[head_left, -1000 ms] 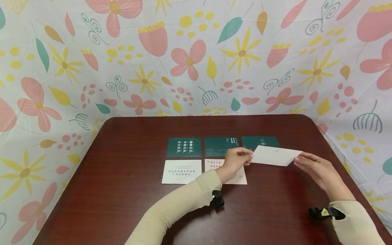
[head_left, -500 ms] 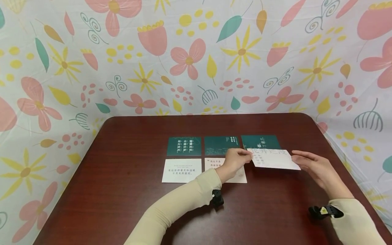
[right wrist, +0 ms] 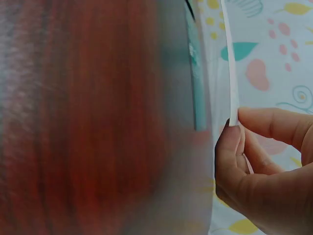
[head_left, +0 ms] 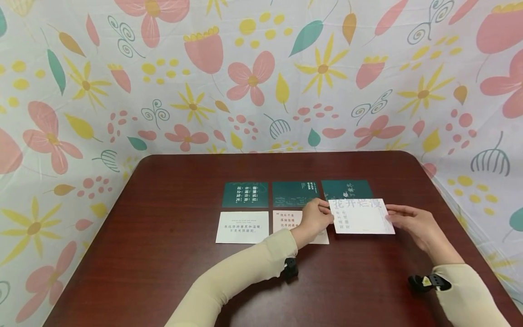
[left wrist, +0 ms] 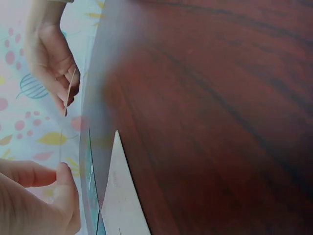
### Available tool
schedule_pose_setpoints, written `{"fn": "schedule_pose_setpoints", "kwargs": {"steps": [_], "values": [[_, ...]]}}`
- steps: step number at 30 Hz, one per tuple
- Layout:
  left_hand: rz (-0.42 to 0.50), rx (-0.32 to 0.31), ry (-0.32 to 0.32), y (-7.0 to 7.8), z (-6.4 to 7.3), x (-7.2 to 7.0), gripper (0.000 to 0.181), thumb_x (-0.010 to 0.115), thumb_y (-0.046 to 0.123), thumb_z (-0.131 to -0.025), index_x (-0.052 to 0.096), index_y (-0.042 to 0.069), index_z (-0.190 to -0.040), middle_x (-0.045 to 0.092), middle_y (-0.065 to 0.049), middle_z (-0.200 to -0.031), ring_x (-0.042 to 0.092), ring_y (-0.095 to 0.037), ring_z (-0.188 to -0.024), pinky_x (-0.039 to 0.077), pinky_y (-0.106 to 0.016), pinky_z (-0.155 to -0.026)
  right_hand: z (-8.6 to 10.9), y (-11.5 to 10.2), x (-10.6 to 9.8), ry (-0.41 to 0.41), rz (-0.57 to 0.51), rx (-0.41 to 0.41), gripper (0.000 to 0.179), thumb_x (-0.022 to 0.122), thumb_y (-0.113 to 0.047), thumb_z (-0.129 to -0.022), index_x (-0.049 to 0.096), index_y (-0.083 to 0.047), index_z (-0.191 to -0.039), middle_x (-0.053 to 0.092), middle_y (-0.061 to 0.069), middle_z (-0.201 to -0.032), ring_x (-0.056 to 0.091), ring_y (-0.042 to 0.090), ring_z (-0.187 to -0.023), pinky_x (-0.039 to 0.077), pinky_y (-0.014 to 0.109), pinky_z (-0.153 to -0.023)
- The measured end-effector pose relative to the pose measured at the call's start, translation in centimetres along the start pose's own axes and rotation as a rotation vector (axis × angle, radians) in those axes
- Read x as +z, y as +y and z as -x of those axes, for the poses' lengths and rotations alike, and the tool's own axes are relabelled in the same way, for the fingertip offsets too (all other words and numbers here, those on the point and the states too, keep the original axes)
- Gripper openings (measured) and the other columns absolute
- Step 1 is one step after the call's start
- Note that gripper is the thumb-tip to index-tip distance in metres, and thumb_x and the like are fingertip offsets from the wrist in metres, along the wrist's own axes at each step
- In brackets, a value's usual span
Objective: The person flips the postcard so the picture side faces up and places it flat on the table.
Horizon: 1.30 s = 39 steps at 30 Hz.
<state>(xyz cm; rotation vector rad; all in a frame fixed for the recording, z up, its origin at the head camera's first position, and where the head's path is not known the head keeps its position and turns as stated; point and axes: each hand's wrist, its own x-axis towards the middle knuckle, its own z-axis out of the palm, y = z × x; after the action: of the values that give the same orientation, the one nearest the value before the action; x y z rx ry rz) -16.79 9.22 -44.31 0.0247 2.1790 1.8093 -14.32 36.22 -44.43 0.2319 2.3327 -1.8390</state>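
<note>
A white postcard [head_left: 361, 219] with grey lettering is held by both hands over the right part of the table, its printed side toward the head camera. My left hand [head_left: 312, 221] pinches its left edge between thumb and fingers. At the opposite edge, my right hand [head_left: 416, 227] pinches the card; the right wrist view shows thumb and forefinger on the thin white edge [right wrist: 233, 88]. Under my left hand lies a pale pink card [head_left: 288, 220], partly covered. Just behind the held postcard, a dark green card [head_left: 347, 187] is partly hidden.
On the dark red-brown table [head_left: 163, 272], a green card [head_left: 245, 194] and another green card [head_left: 292, 190] lie in the back row. A white text card [head_left: 242, 228] lies in front, left of the pink one. A floral cloth [head_left: 253, 113] hangs behind the table.
The postcard has tilted and come down slightly, from showing a nearly blank face to showing its lettered face. Both hands still hold its edges, and the right hand has shifted slightly left.
</note>
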Motion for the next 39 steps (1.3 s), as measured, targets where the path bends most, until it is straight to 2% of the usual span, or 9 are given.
{"fn": "schedule_pose_setpoints", "kwargs": {"steps": [5,15,19,24,29,32,33,35,39], "values": [[-0.063,-0.058,-0.039,-0.3,0.7,0.3,0.034,0.065,-0.004,-0.085,0.06,0.002,-0.118,0.058,-0.003,-0.09,0.055,-0.013,-0.077,0.05,-0.028,-0.066,0.1,0.4,0.5,0.009,0.171,0.039,0.059,0.066,-0.014,-0.092,0.04,0.019,-0.134,0.064,-0.014,-0.089,0.06,-0.002,-0.079,0.053,0.02,-0.069],[-0.113,-0.063,-0.114,-0.4,0.9,0.6,0.044,0.06,-0.004,-0.087,0.053,-0.006,-0.131,0.053,-0.003,-0.089,0.044,-0.008,-0.069,0.04,-0.024,-0.062,0.4,0.9,1.0,0.055,0.267,0.017,0.051,0.065,-0.007,-0.09,0.046,0.023,-0.126,0.068,-0.002,-0.087,0.059,-0.001,-0.072,0.053,0.02,-0.064],[-0.127,-0.063,-0.153,-0.2,0.7,0.6,0.001,0.057,-0.006,-0.088,0.056,-0.006,-0.088,0.036,0.002,-0.061,0.023,-0.009,-0.051,0.026,-0.025,-0.052,0.4,0.8,1.2,0.08,0.353,-0.001,0.046,0.064,-0.007,-0.09,0.05,0.023,-0.122,0.069,0.007,-0.089,0.057,0.0,-0.07,0.053,0.021,-0.062],[-0.168,-0.068,-0.178,0.1,0.5,0.7,0.009,0.056,-0.007,-0.088,0.05,-0.001,-0.084,0.02,0.003,-0.049,0.012,-0.009,-0.046,0.018,-0.025,-0.048,0.4,0.5,1.5,0.09,0.44,0.005,0.045,0.067,-0.009,-0.087,0.054,0.022,-0.118,0.068,0.018,-0.093,0.055,0.0,-0.07,0.051,0.022,-0.061],[-0.269,-0.083,-0.169,0.3,0.2,0.8,0.032,0.059,-0.001,-0.087,0.057,-0.01,-0.118,0.063,-0.007,-0.089,0.027,-0.011,-0.054,0.032,-0.024,-0.056,0.3,0.1,1.8,0.091,0.516,0.017,0.046,0.069,-0.013,-0.086,0.056,0.02,-0.115,0.062,0.032,-0.104,0.057,0.007,-0.074,0.05,0.025,-0.062],[-0.314,-0.072,-0.172,0.5,0.0,0.8,0.012,0.06,0.0,-0.087,0.064,-0.009,-0.094,0.062,-0.008,-0.104,0.027,-0.01,-0.054,0.034,-0.024,-0.057,0.3,-0.2,1.8,0.088,0.542,0.036,0.047,0.07,-0.014,-0.086,0.056,0.019,-0.115,0.062,0.033,-0.104,0.061,0.017,-0.078,0.05,0.028,-0.063],[-0.319,-0.073,-0.177,0.5,-0.1,0.8,0.01,0.06,0.0,-0.087,0.06,-0.005,-0.078,0.06,-0.006,-0.087,0.023,-0.01,-0.05,0.033,-0.024,-0.054,0.2,-0.2,1.9,0.089,0.55,0.036,0.047,0.07,-0.014,-0.085,0.057,0.019,-0.115,0.063,0.032,-0.102,0.062,0.02,-0.079,0.05,0.029,-0.063],[-0.328,-0.069,-0.188,0.5,-0.2,0.8,0.031,0.059,-0.001,-0.088,0.044,0.005,-0.061,0.057,-0.006,-0.083,0.017,-0.009,-0.047,0.031,-0.024,-0.052,0.2,-0.3,1.9,0.088,0.563,0.039,0.047,0.071,-0.015,-0.085,0.056,0.019,-0.115,0.064,0.031,-0.1,0.062,0.028,-0.083,0.051,0.032,-0.065],[-0.358,-0.055,-0.188,0.5,-0.2,0.8,0.034,0.06,0.0,-0.088,0.043,0.005,-0.059,0.062,-0.013,-0.102,0.019,-0.009,-0.05,0.033,-0.024,-0.053,0.1,-0.1,2.1,0.107,0.598,0.026,0.046,0.071,-0.012,-0.084,0.056,0.019,-0.114,0.065,0.028,-0.094,0.061,0.034,-0.084,0.051,0.037,-0.066]]}}
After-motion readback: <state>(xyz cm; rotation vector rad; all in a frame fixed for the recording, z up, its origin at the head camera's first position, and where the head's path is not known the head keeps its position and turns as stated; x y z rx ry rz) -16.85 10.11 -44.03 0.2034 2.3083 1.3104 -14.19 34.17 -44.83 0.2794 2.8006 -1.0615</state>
